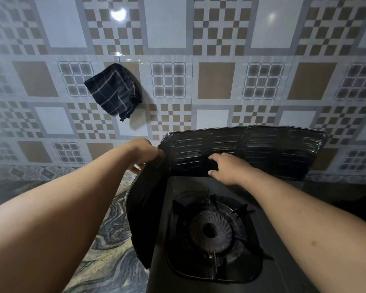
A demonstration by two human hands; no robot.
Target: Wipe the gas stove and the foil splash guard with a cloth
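A dark single-burner gas stove stands on the counter, its burner in the middle under a pan support. A dark ribbed foil splash guard wraps round the stove's back and left side. My left hand grips the top edge of the guard at its left corner fold, thumb behind it. My right hand presses against the inner face of the back panel, fingers spread; no cloth shows under it. A dark checked cloth hangs on the tiled wall, above and left of the guard.
The patterned tile wall rises directly behind the guard. A marbled stone counter runs to the left of the stove. The stove's right side falls into shadow.
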